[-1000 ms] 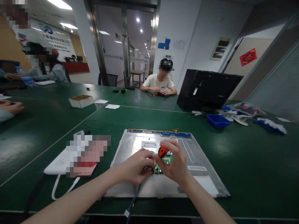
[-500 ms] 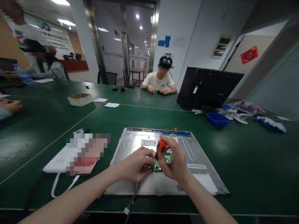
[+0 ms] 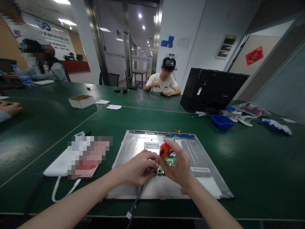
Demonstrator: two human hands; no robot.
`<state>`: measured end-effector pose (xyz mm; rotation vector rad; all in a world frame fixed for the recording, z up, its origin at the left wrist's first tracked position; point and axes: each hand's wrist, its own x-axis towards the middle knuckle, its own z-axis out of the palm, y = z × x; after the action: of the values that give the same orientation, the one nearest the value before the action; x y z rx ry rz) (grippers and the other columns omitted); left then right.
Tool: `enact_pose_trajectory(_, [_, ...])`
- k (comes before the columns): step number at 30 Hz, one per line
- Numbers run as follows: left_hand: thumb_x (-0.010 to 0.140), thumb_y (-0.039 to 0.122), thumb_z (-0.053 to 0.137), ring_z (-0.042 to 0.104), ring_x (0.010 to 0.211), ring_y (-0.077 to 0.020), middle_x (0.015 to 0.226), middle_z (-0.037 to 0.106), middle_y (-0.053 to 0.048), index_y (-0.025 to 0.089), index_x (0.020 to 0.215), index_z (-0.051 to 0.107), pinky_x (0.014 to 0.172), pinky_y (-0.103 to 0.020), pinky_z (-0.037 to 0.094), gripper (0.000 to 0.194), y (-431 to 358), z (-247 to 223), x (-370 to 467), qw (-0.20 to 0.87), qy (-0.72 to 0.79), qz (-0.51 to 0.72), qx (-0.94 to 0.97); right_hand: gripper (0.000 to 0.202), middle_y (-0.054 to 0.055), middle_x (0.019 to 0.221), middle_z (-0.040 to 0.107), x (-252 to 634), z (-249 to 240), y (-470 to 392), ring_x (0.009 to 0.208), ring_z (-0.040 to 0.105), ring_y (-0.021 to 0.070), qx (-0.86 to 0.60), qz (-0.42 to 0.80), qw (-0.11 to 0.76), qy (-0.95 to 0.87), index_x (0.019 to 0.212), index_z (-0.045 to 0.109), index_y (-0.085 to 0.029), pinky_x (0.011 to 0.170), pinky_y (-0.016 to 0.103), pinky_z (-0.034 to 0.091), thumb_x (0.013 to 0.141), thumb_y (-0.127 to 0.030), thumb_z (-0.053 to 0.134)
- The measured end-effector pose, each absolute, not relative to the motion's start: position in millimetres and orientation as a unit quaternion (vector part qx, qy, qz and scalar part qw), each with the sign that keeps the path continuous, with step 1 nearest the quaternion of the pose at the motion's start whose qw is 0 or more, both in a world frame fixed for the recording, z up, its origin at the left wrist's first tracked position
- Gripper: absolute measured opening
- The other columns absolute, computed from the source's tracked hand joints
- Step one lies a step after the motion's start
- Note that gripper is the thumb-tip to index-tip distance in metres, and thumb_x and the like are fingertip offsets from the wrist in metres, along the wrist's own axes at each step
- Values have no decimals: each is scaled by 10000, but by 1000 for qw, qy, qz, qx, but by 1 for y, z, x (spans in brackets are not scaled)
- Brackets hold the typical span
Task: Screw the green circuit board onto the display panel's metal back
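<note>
A flat metal display panel (image 3: 202, 159) lies in front of me, a blue circuit strip (image 3: 162, 134) along its far edge. On its middle sits a green circuit board (image 3: 172, 160), partly covered by my hands. My right hand (image 3: 179, 163) grips an orange and black screwdriver (image 3: 165, 150) by its handle, tilted over the board; the tip is hidden. Close beside it, my left hand (image 3: 143, 167) is closed around a black cable (image 3: 138, 198) at the board's left edge. The cable trails toward the table's near edge.
A white power bank (image 3: 60, 163) and a pink phone (image 3: 89, 170), joined by a white cable, lie at left. Farther off are a cardboard box (image 3: 82, 101), a blue tray (image 3: 222, 121) and a black monitor housing (image 3: 212, 89). A co-worker (image 3: 163, 81) sits across the green table.
The screwdriver handle has turned and shifted slightly in my right hand's fingers. My left hand stays in place. Across the table, the co-worker's one hand has risen.
</note>
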<state>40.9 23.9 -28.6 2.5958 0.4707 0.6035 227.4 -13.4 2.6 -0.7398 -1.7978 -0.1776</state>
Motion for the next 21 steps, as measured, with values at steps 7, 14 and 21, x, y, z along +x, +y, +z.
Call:
enact_pose_trajectory(7, [783,103,624,576,932,-226,988,638,-65,195,944,677,859,-382,453,193,25,-28,41,236,176,216,931,450,53,962,681,228,-1,-11,758,666,163,-314,-46,563,-763,1288,456,-232,583,280,561,864,-188,603])
enact_pose_trajectory(14, [780,85,589,562,913,-223,970,622,-68,187,934,676,854,-384,450,204,27,-30,41,230,170,214,934,482,100,1095,612,230,4,-15,887,655,191,-308,-37,542,-781,1362,464,-228,667,327,592,890,-163,538])
enact_pose_trajectory(21, [775,106,598,553,889,-220,928,600,-60,184,874,644,825,-366,447,134,26,-30,40,221,185,210,934,445,48,916,625,229,4,-12,722,614,172,-297,-62,571,-762,1272,452,-236,573,289,549,875,-302,641])
